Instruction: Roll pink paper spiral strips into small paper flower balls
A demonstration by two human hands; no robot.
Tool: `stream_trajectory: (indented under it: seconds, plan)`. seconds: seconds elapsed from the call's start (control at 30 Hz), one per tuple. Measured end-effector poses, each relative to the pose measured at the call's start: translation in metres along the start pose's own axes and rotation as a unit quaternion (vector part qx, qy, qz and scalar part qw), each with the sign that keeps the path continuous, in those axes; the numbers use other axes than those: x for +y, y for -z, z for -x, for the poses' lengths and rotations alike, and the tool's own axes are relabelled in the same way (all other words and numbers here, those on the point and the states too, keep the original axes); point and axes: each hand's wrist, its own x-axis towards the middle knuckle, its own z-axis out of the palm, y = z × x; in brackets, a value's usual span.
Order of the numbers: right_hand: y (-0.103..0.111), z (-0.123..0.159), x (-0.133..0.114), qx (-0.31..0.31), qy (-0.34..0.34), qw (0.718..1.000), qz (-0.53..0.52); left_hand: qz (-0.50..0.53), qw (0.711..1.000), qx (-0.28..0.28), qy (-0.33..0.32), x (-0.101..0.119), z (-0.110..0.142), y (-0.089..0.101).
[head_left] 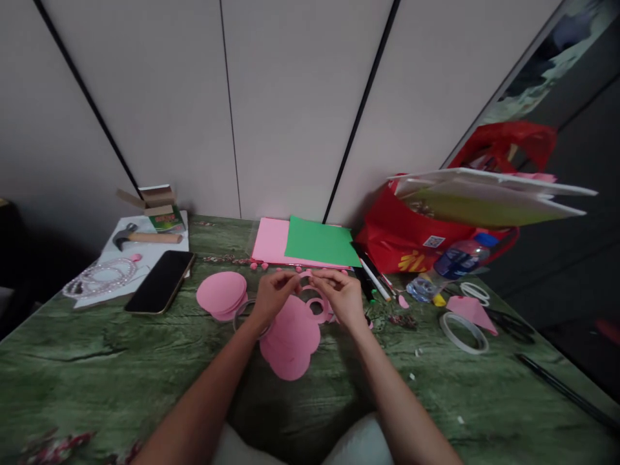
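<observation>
My left hand (275, 294) and my right hand (340, 294) meet above the middle of the table. Both pinch a small pink paper ring (305, 275) between thumb and fingers, one at each side. Just below it lies another pink paper ring (317, 317). Under my left hand spreads a pink paper shape with rounded lobes (290, 349). A stack of pink paper circles (221, 292) sits to the left. Partly hidden by my left wrist is a round, clear-looking hoop (237, 318), perhaps a tape roll.
Pink sheets (271, 239) and a green sheet (322, 242) lie at the back. Leftward are a phone (161, 282), hammer (150, 237), beads (104, 278) and small box (166, 218). Rightward are a red bag (382, 226), bottle (462, 257), tape roll (448, 329), scissors (513, 326) and markers (375, 281).
</observation>
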Motion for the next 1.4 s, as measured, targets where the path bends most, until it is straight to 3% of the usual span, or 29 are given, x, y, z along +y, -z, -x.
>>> stream_trajectory:
  seconds: [0.27, 0.47, 0.7, 0.87, 1.0, 1.13, 1.2, 1.4]
  plan:
    - [-0.004, 0.001, 0.007, 0.017, 0.017, 1.000, -0.011, -0.093, 0.994, -0.058, 0.015, 0.027, -0.003, 0.010]
    - [-0.004, 0.004, 0.000, 0.005, 0.025, 1.000, -0.019, -0.137, 0.989, -0.037, 0.030, 0.050, 0.005, 0.005]
    - [0.004, 0.001, -0.012, 0.028, 0.053, 0.998, 0.023, -0.032, 0.998, -0.037, 0.031, 0.029, 0.001, -0.018]
    - [0.014, -0.003, -0.024, 0.025, 0.035, 0.997, 0.064, 0.055, 0.996, -0.040, 0.056, 0.012, -0.006, -0.009]
    - [0.008, -0.009, -0.032, -0.019, -0.012, 0.996, 0.083, 0.105, 0.990, -0.047, 0.078, 0.004, -0.009, 0.002]
    - [-0.009, -0.014, -0.021, -0.023, -0.037, 0.998, 0.034, 0.131, 0.987, -0.016, 0.094, 0.001, -0.013, 0.011]
    - [-0.012, -0.015, -0.010, -0.028, -0.049, 0.998, 0.014, 0.153, 0.979, 0.008, 0.133, 0.002, -0.015, 0.014]
    - [0.005, -0.021, 0.007, -0.049, -0.071, 0.995, -0.040, 0.065, 0.985, -0.011, 0.162, 0.003, -0.014, 0.010]
